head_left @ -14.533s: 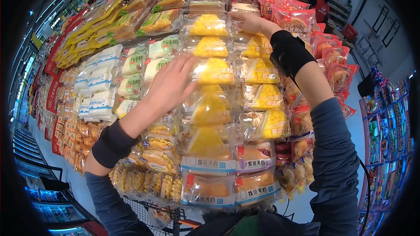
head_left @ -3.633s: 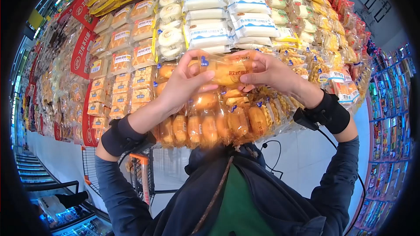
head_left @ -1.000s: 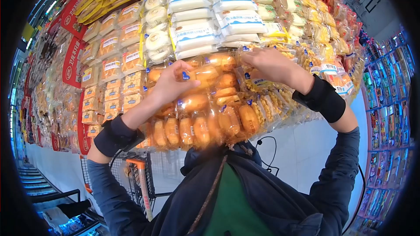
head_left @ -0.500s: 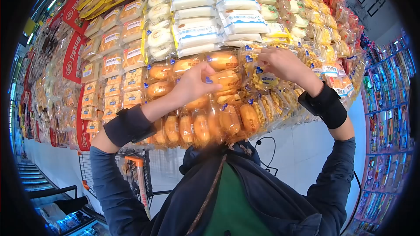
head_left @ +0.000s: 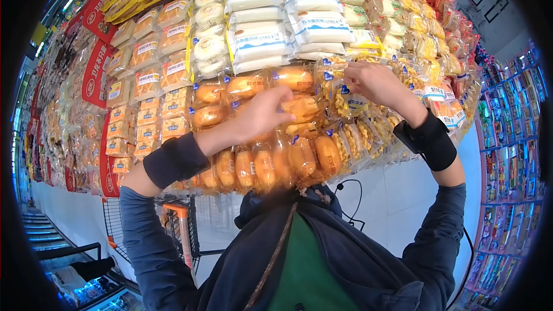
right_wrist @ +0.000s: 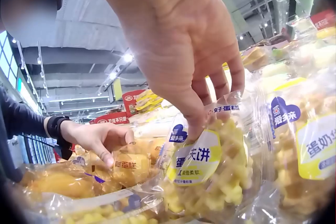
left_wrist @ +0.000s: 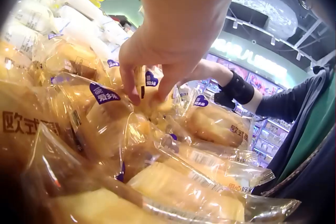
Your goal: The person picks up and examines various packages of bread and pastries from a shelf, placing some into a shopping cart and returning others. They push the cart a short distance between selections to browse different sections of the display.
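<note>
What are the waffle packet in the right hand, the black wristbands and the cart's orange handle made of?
Waffle packet: seemingly thin, glossy, clear plastic film; it creases and catches highlights.
Black wristbands: probably matte fabric, since they show little shine.
Orange handle: likely smooth plastic, from its even colour, though painted metal is possible.

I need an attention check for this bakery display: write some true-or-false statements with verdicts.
1. The right hand pinches a waffle packet. True.
2. The left hand rests on the shopping cart. False: the left hand is at the bread packets.
3. Both wristbands are black. True.
4. The white packets lie between the bread packets and the dark jacket. False: they lie beyond the bread packets.
5. Green clothing shows where the jacket opens. True.
</note>
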The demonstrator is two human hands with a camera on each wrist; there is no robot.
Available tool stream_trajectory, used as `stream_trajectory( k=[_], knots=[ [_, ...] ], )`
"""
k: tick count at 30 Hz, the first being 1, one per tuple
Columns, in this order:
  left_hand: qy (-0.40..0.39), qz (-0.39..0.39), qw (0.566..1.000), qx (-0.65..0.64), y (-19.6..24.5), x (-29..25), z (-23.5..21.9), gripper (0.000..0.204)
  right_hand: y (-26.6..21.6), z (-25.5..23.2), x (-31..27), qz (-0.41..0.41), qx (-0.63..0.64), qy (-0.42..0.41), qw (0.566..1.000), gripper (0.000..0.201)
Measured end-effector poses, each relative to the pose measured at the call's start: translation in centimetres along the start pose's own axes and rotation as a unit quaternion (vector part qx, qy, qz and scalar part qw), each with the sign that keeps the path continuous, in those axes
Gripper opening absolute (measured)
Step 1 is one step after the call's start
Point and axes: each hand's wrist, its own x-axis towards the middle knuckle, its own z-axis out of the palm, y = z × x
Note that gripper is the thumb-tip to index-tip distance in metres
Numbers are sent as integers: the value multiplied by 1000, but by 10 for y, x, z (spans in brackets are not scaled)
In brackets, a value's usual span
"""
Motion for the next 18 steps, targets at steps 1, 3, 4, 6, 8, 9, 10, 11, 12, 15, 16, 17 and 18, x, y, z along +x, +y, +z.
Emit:
stream_trajectory(
  k=[1, 3, 4, 6, 8, 9, 10, 11, 12, 15, 16, 17, 18],
  knots=[
    [10, 42, 999, 8, -1, -1, 0, 34, 0, 0, -1, -1, 3, 4, 1000, 17],
    [13, 78, 996, 33, -1, -2, -3, 32, 1, 1, -1, 2, 2, 3, 1000, 17],
    [14, 96, 994, 46, 0, -2, -5, 31, 1, 1, -1, 3, 2, 2, 1000, 16],
    [-21, 68, 997, 23, 0, -1, -9, 31, 1, 1, 0, 6, 6, 1, 1000, 16],
    [-63, 34, 997, 14, -1, 2, -12, 32, 1, 1, 0, 7, 9, 0, 1000, 16],
    [-87, 13, 996, 17, -1, 4, -12, 32, 0, 1, 0, 7, 10, 0, 1000, 16],
    [-112, -7, 994, 20, 0, 6, -12, 33, 0, 1, 1, 7, 10, 0, 1000, 16],
    [-98, 7, 995, 23, 0, 6, -8, 33, 0, 2, 1, 5, 11, 0, 1000, 16],
    [-85, 20, 996, 26, 0, 7, -2, 33, 1, 3, 2, 3, 12, 0, 1000, 16],
    [-76, 51, 994, 63, 2, 8, 5, 32, 0, 2, 2, -3, 11, 1, 1000, 16],
    [-78, 59, 992, 80, 3, 8, 6, 31, 0, 2, 2, -5, 11, 1, 1000, 16],
    [-80, 58, 992, 82, 3, 7, 7, 30, -1, 2, 2, -5, 11, 0, 1000, 16],
    [-82, 56, 991, 84, 3, 7, 8, 30, -1, 3, 2, -4, 12, 0, 1000, 17]
  ],
)
